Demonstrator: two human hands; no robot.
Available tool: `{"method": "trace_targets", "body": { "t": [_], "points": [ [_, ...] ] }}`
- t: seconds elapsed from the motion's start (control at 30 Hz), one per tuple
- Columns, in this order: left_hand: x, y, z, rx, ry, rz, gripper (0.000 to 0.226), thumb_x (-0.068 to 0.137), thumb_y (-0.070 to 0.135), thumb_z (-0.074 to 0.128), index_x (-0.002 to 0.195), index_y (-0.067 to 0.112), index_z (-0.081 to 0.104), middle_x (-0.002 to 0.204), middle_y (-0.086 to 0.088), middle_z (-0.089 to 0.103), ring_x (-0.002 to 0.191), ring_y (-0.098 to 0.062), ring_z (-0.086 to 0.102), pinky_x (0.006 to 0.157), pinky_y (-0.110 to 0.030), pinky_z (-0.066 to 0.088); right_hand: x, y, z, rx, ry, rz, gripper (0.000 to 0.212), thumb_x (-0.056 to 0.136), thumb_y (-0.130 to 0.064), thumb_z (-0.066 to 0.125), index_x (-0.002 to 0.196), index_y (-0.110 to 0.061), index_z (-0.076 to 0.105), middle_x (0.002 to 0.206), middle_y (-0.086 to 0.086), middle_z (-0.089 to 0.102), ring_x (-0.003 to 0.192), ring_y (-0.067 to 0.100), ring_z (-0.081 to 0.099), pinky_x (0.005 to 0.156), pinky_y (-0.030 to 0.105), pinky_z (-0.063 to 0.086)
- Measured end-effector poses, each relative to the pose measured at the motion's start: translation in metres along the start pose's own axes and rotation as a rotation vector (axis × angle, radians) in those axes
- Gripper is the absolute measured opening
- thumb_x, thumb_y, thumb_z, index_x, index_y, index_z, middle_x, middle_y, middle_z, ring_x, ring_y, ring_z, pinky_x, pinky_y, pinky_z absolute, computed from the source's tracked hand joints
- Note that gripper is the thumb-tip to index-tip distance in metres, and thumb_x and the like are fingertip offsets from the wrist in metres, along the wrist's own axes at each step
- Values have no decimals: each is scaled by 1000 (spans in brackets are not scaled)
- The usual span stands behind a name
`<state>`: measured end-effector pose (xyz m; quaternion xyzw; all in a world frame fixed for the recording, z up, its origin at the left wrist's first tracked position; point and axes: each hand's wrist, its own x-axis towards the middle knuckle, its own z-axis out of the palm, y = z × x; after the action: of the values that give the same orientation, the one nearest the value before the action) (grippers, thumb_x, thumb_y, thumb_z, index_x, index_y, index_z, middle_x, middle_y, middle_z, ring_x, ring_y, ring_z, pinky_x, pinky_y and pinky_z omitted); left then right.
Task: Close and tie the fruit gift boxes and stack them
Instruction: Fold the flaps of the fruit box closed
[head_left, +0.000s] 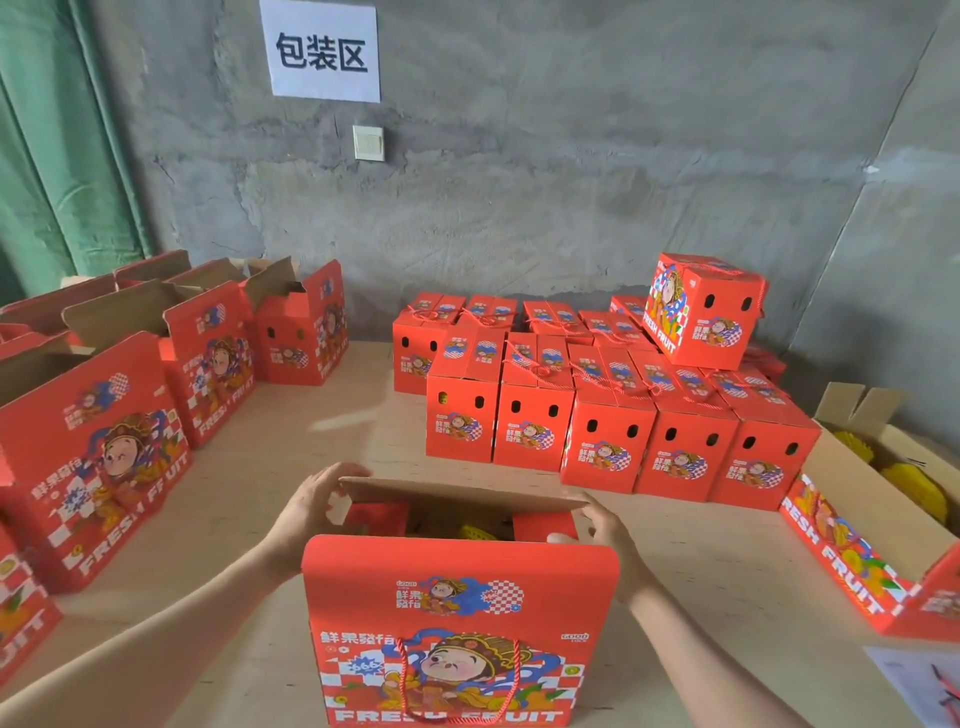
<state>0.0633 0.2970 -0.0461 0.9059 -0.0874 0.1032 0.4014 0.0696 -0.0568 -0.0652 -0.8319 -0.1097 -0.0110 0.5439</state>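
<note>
A red fruit gift box (457, 613) stands open in front of me on the wooden table (332, 431), its near flap upright and a red cord handle hanging on its front. Fruit in yellow netting (475, 532) shows inside. My left hand (317, 506) grips the left end of the brown far flap (462, 493). My right hand (605, 532) holds that flap's right end, thumb on the red side flap. Closed, tied boxes (602, 415) stand in rows at the back right, with one box (704, 312) stacked tilted on top.
Several open red boxes (156, 374) line the left side. An open box with yellow-netted fruit (883, 514) lies at the right edge. A paper sheet (919, 680) lies at the bottom right. A grey wall with a sign (322, 49) is behind.
</note>
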Motion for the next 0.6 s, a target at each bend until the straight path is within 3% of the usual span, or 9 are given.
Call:
{"method": "trace_targets", "body": {
  "t": [0.03, 0.1, 0.2, 0.27, 0.3, 0.37, 0.4, 0.47, 0.6],
  "points": [
    [-4, 2, -5, -122, -9, -16, 59, 61, 33, 85, 114, 27, 59, 113, 7, 61, 105, -15, 57, 85, -30, 43, 0, 1, 2, -27, 30, -16, 43, 74, -34, 77, 113, -26, 60, 119, -14, 60, 116, 6, 52, 95, 25, 40],
    [-7, 10, -18, -336, -152, -116, 52, 62, 54, 73, 107, 29, 69, 118, 17, 63, 108, 1, 57, 91, -24, 40, -1, 4, 3, -81, 58, -10, 32, 82, -21, 76, 110, -28, 61, 119, -12, 60, 115, 6, 51, 92, 22, 38],
    [8, 18, -29, -231, -293, -196, 38, 72, 60, 65, 82, 26, 77, 114, 17, 65, 106, -2, 61, 92, -21, 40, 1, 2, -8, -100, -63, 50, 36, 86, -4, 68, 115, -24, 63, 129, -2, 58, 123, 14, 52, 92, 12, 40],
    [26, 22, -25, 22, -315, -145, 22, 78, 43, 73, 69, 23, 70, 118, 13, 63, 108, -8, 59, 93, -25, 42, 4, -8, -23, -212, -158, 69, 37, 87, -20, 69, 124, -21, 62, 138, -1, 52, 131, 13, 45, 98, 10, 36],
    [33, 25, -23, 110, -362, -119, 25, 78, 41, 74, 66, 22, 63, 121, 12, 61, 109, -9, 57, 95, -27, 41, 7, -16, -30, -259, -227, 105, 46, 85, -35, 68, 129, -23, 59, 141, -3, 49, 133, 12, 42, 107, 18, 33],
    [43, 29, -19, 217, -500, -118, 32, 76, 47, 73, 68, 23, 55, 124, 10, 61, 105, -7, 57, 92, -28, 45, 10, -31, -42, -258, -386, 208, 83, 68, -71, 64, 135, -25, 52, 144, -10, 43, 136, 9, 37, 116, 33, 26],
    [46, 29, -18, 263, -562, -128, 33, 75, 52, 72, 71, 24, 55, 123, 8, 62, 97, -7, 60, 85, -25, 48, 13, -36, -45, -230, -453, 239, 104, 54, -85, 61, 138, -24, 48, 142, -13, 41, 134, 6, 36, 117, 34, 23],
    [46, 29, -17, 334, -623, -136, 34, 72, 57, 72, 83, 30, 55, 118, 6, 63, 89, -7, 61, 81, -23, 50, 18, -41, -44, -241, -480, 269, 119, 42, -94, 54, 137, -23, 48, 136, -17, 41, 130, 3, 37, 114, 32, 25],
    [45, 26, -10, 334, -619, -127, 57, 73, 49, 76, 120, 31, 50, 123, 11, 53, 112, -6, 51, 100, -22, 39, 18, -32, -23, -241, -384, 260, 50, 79, -68, 54, 109, -29, 56, 127, -15, 52, 120, 5, 48, 97, 26, 41]
  ]
}}
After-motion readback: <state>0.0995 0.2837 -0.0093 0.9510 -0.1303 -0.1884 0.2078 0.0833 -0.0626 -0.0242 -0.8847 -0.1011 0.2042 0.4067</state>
